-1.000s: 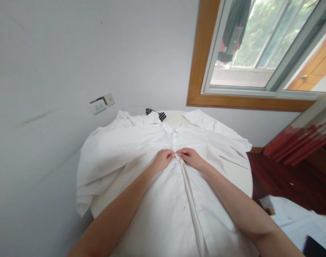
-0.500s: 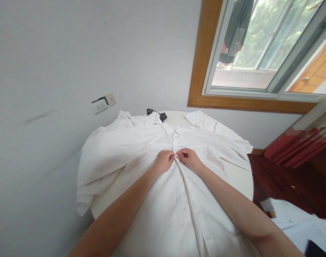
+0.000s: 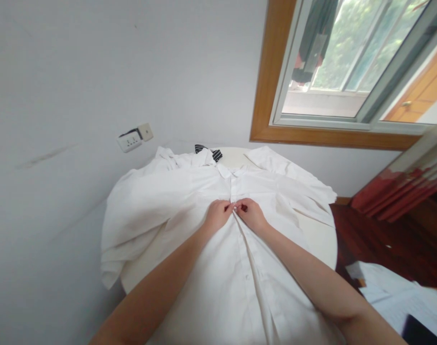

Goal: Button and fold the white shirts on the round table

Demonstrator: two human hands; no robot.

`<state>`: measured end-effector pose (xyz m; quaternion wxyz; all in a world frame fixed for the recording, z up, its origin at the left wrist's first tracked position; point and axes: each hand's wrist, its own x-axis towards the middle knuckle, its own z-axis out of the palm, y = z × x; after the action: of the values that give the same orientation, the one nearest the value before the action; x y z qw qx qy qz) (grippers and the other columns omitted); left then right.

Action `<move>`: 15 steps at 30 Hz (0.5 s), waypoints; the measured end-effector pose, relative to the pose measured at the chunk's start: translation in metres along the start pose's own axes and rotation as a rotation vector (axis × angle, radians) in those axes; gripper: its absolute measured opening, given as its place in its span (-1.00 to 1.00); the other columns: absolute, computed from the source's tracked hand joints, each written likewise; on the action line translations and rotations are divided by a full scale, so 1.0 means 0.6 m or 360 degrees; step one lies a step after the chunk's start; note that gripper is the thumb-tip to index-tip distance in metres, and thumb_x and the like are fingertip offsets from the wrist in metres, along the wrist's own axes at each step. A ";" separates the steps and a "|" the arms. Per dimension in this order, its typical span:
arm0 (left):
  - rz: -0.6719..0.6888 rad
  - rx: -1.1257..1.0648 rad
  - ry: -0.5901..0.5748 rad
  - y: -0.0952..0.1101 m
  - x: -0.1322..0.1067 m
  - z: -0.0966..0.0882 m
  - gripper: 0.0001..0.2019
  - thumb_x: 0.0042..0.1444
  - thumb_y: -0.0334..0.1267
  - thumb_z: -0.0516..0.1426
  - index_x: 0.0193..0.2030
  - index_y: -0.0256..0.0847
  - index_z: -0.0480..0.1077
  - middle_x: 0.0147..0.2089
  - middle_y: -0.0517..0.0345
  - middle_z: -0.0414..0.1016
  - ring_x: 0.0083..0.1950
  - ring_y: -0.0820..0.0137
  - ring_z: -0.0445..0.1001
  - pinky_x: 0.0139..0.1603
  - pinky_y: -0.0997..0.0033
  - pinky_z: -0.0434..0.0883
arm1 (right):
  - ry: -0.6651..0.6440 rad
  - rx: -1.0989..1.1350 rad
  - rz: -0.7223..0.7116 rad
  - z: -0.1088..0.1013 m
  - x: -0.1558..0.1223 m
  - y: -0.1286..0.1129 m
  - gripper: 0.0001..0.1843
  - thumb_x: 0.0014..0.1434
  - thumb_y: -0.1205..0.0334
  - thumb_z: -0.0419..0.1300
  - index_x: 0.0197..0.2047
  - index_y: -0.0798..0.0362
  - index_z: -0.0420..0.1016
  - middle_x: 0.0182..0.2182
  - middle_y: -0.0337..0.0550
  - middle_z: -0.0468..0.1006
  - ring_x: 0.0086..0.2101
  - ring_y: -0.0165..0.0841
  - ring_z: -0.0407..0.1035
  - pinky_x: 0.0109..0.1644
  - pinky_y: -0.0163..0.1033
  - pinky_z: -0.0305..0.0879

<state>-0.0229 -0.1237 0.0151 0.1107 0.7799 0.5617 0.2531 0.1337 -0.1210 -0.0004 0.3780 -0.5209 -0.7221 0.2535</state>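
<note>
A white button-up shirt [image 3: 211,287] lies spread face up over a round cream table [image 3: 321,239], its collar toward the wall and its sleeves out to both sides. At the chest, on the front placket, my left hand [image 3: 219,213] pinches the cloth edge. My right hand [image 3: 250,213] meets it there, fingertips closed on the opposite edge; the small button between them is too hidden to make out. Above my hands the two fronts lie together, while below them the placket hangs apart in a long gap.
A black-and-white striped piece of cloth [image 3: 217,154] lies by the collar. A wall socket [image 3: 130,141] is at the left, a wood-framed window [image 3: 333,134] at the upper right. Papers [image 3: 401,292] and a dark object [image 3: 421,330] are at the lower right, near a red curtain [image 3: 387,196].
My fingertips have come closer together at the placket, the right fingers curling in to meet the left. The view has shifted slightly; the shirt lies as before.
</note>
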 end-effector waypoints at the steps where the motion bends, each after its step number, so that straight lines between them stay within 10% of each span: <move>1: -0.0008 0.0003 0.0016 0.000 0.000 0.002 -0.56 0.24 -0.09 -0.06 -0.54 -0.24 0.42 -0.53 0.11 0.43 -0.46 0.44 0.28 -0.36 0.44 0.09 | -0.0017 0.0018 0.0026 0.001 0.001 0.002 -0.85 0.05 0.29 0.12 -0.34 0.04 0.52 -0.41 -0.22 0.52 -0.42 -0.43 0.33 -0.30 -0.33 0.24; 15: -0.0093 0.0103 0.0005 0.003 0.004 0.006 -0.65 0.21 -0.19 -0.01 -0.52 -0.23 0.43 -0.48 0.09 0.47 -0.42 0.42 0.32 -0.36 0.43 0.09 | -0.0107 0.0141 0.0113 -0.006 0.002 -0.005 -0.87 0.02 0.29 0.16 -0.34 0.08 0.51 -0.48 -0.24 0.52 -0.48 -0.45 0.33 -0.38 -0.37 0.19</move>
<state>-0.0191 -0.1220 0.0138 0.0919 0.7658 0.5924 0.2327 0.1345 -0.1212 0.0044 0.3671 -0.5201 -0.7036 0.3156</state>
